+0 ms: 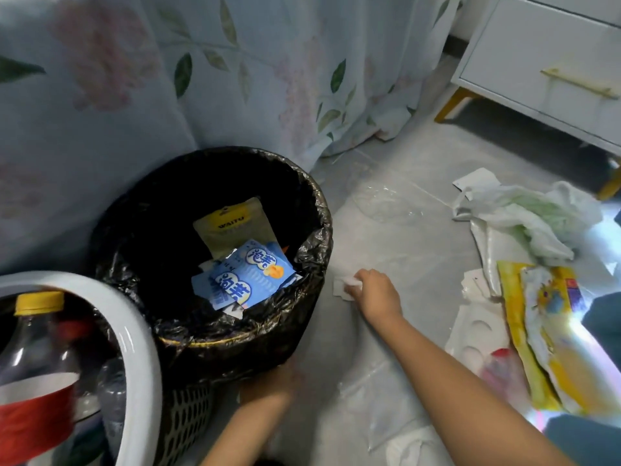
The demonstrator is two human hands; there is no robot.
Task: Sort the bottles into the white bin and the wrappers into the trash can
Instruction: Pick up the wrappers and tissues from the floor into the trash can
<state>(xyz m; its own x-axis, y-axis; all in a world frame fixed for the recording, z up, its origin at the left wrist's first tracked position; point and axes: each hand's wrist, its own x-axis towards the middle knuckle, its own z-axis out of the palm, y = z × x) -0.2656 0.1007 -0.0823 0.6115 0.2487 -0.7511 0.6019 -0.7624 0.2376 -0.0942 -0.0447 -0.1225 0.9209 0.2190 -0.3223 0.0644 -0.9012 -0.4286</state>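
Left hand (265, 385) blurred; white bin (141, 334) cut off.

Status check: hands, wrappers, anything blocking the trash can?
Right hand pinching white wrapper scrap on floor beside trash can. Left hand blurred at can's base, grip unclear. More wrappers lie right. Can mouth unobstructed.

Single head-worn view, looking steeply down, close over trash can (215, 250) and floor (403, 237)
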